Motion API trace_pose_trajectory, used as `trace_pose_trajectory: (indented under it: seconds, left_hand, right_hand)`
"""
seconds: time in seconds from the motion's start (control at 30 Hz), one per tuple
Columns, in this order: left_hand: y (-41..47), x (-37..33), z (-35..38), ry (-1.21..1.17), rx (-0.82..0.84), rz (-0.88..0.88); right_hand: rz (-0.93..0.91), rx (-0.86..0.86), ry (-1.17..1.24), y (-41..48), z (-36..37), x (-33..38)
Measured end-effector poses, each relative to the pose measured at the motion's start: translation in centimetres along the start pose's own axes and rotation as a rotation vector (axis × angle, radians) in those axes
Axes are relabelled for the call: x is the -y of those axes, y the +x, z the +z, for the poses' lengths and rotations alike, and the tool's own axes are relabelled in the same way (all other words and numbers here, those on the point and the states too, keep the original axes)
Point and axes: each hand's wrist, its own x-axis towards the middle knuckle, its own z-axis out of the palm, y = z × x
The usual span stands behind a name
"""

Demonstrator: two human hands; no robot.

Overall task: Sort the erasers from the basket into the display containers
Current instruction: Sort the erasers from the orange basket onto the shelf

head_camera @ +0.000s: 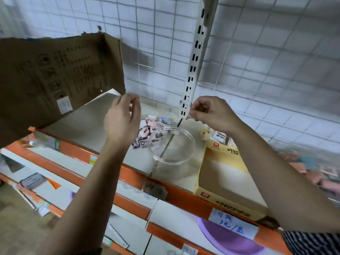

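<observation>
Centre of frame: loose erasers (150,131) heaped on shelf (88,122), touching clear round container (176,168), seemingly empty. Above them, left hand (122,124) loosely curled, right hand (211,113) pinched narrow; anything held not discernible, possibly clear film. Judged mid-sorting. Next: picking erasers from heap, dropping into container or yellow display box (230,203), right of centre.
</observation>
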Motion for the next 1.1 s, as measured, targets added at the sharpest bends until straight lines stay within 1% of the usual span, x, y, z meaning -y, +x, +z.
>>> trace_pose_trajectory:
  seconds: [0.17,0.23,0.33,0.53,0.63,0.77,0.9,0.97,1.1]
  left_hand:
    - [0.4,-8.8,2.1,-0.047,0.088,0.234]
    - [-0.6,-12.7,3.7,-0.093,0.147,0.32]
    - [-3.0,-18.5,6.0,-0.169,0.214,0.41]
    - [-8.6,-30.1,10.5,-0.271,0.346,0.533]
    - [-11.4,-35.3,12.4,-0.309,0.408,0.584]
    - [-15.3,-41.5,14.9,-0.349,0.481,0.623]
    - [-18.6,-45.8,17.7,-0.383,0.526,0.616]
    - [-19.8,-47.4,18.8,-0.384,0.535,0.619]
    - [-20.8,-49.4,20.6,-0.397,0.548,0.608]
  right_hand:
    - [0.114,-0.24,0.02,-6.4,-5.3,-2.0]
    - [0.155,-0.362,-0.031,-9.6,-7.3,-3.4]
    - [0.223,-0.494,-0.125,-14.3,-9.9,-5.8]
    - [0.31,-0.653,-0.226,-23.1,-16.1,-9.6]
    - [0.321,-0.699,-0.294,-27.3,-19.7,-10.9]
    - [0.36,-0.736,-0.35,-32.7,-24.9,-13.7]
    - [0.469,-0.723,-0.376,-36.5,-29.5,-16.6]
    - [0.519,-0.662,-0.417,-37.7,-31.5,-18.3]
    - [0.628,-0.422,-0.489,-38.6,-34.2,-22.1]
